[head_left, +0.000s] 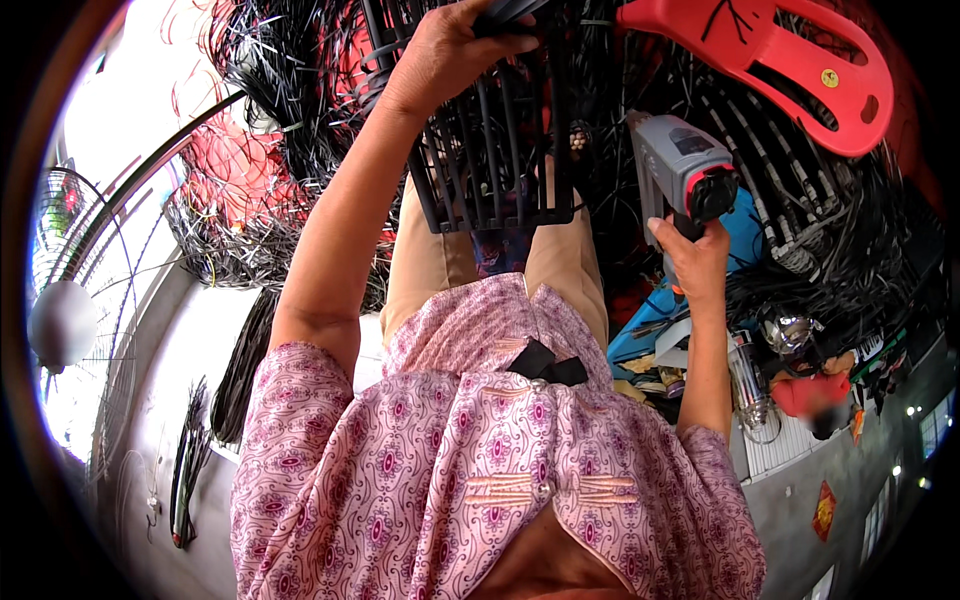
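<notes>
A black slatted frame of thin parallel bars stands in front of my knees. At its far end my left hand is closed around a dark flat strip, which runs out of view at the top edge. On the right my right hand wraps the handle of a grey handheld power tool with a black and red end. The tool points away from me and is held apart from the frame, beside its right side. Its exact kind is unclear.
Tangled black strips heap up on both sides. A red plastic piece with long openings lies at the upper right, a blue sheet below it. A standing fan is at the far left. Another person in red is at right.
</notes>
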